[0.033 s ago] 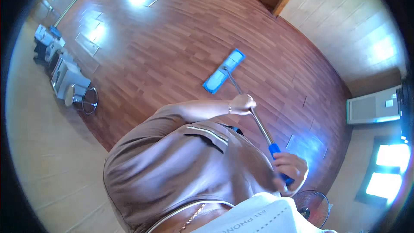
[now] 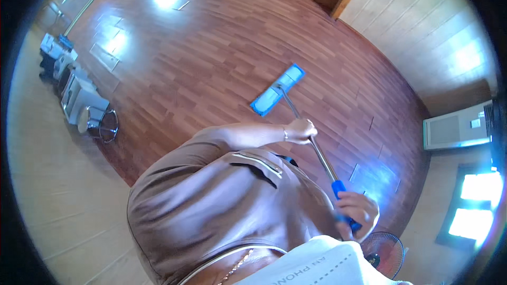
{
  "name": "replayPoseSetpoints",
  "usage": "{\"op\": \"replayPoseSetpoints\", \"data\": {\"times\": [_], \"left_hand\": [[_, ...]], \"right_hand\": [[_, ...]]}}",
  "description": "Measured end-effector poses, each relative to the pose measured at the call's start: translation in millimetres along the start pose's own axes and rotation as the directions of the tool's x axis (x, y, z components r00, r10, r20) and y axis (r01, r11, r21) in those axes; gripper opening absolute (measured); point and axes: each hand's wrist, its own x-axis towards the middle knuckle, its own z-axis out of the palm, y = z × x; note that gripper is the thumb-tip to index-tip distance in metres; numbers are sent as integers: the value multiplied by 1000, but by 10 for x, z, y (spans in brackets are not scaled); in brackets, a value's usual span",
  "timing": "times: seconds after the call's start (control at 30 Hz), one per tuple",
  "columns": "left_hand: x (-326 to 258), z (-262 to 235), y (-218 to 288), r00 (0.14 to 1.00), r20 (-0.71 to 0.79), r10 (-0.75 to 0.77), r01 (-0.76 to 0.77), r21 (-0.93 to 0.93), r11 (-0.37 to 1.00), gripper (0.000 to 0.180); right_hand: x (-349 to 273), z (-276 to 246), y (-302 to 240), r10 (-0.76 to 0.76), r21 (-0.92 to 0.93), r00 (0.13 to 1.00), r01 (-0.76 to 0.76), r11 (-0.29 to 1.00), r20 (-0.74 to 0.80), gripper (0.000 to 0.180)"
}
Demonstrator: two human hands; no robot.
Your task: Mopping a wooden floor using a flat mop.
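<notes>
the likeliest trouble, as i judge it, starts at the near end of the mop (image 2: 323, 159): in this view its blue grip (image 2: 338, 187) sits close to the round fan (image 2: 387, 254) at near right, so a long pull back could knock the fan's cage, though i cannot tell the true gap. a push with too much tilt on the shaft might tip the flat head (image 2: 290, 78) onto one edge and leave streaks on the wood-patterned floor (image 2: 211, 79); a wide sweep to the left could run into the stool (image 2: 84, 120), which stands well apart for now. if the left hand (image 2: 299, 130) gripped loosely, the shaft might twist and the head swing round. that hand is closed around the metal shaft, partway along it; the right hand (image 2: 359, 212), a little blurred, wraps the blue grip nearer the body and to the right. so both hands hold the mop, one ahead of the other, neither spread wide. its blue-edged head lies on the floor beyond them, far of the left hand and slightly to its left, set slantwise, with the shaft running from it toward near right.
</notes>
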Motion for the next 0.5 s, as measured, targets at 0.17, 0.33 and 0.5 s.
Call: {"op": "replayPoseSetpoints", "data": {"times": [0.17,0.33,0.5], "left_hand": [[706,517,574,936,304,180,-164,-79,983,8],[892,743,1108,759,603,245,-212,-128,969,28],[883,735,857,830,524,193,-184,-68,980,24]], "right_hand": [[-441,-475,-487,148,-363,988,-156,919,-49,28],[-526,-525,-476,141,-359,984,-171,918,-109,27],[-433,-372,-308,78,-260,986,-114,959,-148,26]]}}
